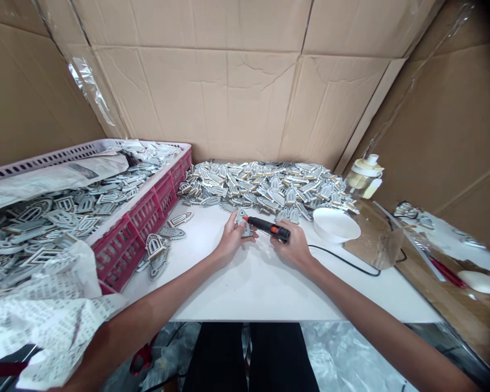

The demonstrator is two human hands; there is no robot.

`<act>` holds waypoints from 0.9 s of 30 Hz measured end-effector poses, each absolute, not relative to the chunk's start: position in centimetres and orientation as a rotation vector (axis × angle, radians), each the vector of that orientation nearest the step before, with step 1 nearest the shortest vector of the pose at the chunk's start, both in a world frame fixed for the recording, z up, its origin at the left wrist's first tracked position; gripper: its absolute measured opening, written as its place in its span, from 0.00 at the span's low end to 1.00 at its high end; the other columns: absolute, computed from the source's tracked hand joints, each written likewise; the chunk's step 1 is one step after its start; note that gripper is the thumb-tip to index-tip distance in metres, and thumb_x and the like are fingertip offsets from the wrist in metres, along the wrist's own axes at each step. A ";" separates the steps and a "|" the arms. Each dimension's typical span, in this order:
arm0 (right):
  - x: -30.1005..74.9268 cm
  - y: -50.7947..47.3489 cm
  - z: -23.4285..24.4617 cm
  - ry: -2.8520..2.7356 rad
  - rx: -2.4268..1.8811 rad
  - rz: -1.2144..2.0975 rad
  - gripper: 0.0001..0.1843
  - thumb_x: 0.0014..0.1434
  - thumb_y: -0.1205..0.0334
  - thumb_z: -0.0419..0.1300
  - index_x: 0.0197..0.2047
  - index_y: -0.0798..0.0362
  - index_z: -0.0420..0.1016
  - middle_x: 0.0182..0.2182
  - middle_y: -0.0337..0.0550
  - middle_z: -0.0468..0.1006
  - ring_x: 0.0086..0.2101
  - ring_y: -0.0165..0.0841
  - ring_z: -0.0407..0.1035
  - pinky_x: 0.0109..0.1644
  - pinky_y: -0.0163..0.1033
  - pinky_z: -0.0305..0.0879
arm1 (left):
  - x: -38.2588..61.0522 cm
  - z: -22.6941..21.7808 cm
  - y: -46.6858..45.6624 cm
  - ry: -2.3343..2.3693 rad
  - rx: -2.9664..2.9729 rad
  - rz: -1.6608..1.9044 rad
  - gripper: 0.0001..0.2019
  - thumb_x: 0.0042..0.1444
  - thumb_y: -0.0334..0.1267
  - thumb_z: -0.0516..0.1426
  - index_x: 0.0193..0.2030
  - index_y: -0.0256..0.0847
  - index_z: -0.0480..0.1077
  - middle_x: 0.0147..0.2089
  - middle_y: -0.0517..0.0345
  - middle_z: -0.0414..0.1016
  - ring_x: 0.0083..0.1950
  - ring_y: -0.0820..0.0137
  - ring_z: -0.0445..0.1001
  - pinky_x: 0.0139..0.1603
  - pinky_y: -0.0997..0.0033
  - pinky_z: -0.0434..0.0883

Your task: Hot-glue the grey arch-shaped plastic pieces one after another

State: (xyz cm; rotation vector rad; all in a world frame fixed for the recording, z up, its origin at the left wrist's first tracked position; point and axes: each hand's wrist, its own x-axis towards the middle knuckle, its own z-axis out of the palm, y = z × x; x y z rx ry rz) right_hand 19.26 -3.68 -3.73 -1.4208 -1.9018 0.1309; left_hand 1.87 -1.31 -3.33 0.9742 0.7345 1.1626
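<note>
My right hand [294, 246] is closed round a black corded tool with an orange tip [268, 227], which points left. The tip touches a small grey-and-white arch-shaped piece [242, 224]. My left hand [231, 237] pinches that piece against the white table [253, 283]. Just behind both hands lies a broad heap of the same flat pieces [265, 187].
A red plastic crate [147, 215] at the left holds several more pieces and crumpled newspaper [44, 305]. A few pieces lie loose beside it. A white bowl [335, 225], a glue bottle [364, 177] and the tool's black cable [347, 262] are at the right. Cardboard walls surround the table.
</note>
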 end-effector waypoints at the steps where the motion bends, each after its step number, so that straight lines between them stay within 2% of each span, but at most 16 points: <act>1: 19.3 -3.7 -3.7 -1.897 -1.425 0.135 0.02 0.43 0.67 0.53 0.25 0.53 0.63 0.24 0.38 0.65 0.26 0.31 0.61 0.30 0.34 0.51 | 1.9 -3.3 -1.3 0.733 0.978 1.162 0.23 0.52 0.34 0.54 0.55 0.39 0.54 0.28 0.59 0.70 0.27 0.71 0.73 0.29 0.70 0.70; 7: 19.2 -3.9 -3.6 -1.876 -1.422 0.160 0.02 0.44 0.67 0.53 0.25 0.52 0.60 0.24 0.37 0.66 0.26 0.31 0.61 0.31 0.35 0.52 | 1.9 -3.5 -1.3 0.751 0.978 1.166 0.24 0.52 0.35 0.54 0.56 0.39 0.54 0.28 0.59 0.71 0.27 0.71 0.73 0.29 0.71 0.70; 14: 19.1 -3.9 -3.6 -1.858 -1.448 0.209 0.04 0.45 0.66 0.53 0.24 0.52 0.59 0.22 0.37 0.65 0.25 0.31 0.60 0.29 0.34 0.51 | 1.9 -3.4 -1.4 0.764 0.986 1.167 0.20 0.53 0.35 0.54 0.53 0.40 0.56 0.28 0.60 0.71 0.27 0.72 0.73 0.29 0.72 0.70; 23: 19.0 -4.2 -3.5 -1.911 -1.508 0.106 0.02 0.46 0.64 0.54 0.27 0.52 0.64 0.25 0.38 0.67 0.26 0.31 0.61 0.28 0.34 0.49 | 1.9 -3.4 -1.4 0.769 0.967 1.176 0.19 0.51 0.35 0.54 0.51 0.40 0.57 0.28 0.60 0.70 0.27 0.72 0.72 0.29 0.72 0.69; 27: 19.4 -4.1 -3.2 -1.958 -1.605 -0.154 0.13 0.44 0.64 0.57 0.37 0.51 0.71 0.32 0.42 0.70 0.28 0.32 0.62 0.27 0.35 0.46 | 1.9 -3.5 -1.6 0.738 0.990 1.149 0.20 0.51 0.37 0.55 0.52 0.40 0.56 0.27 0.61 0.69 0.26 0.73 0.71 0.28 0.73 0.68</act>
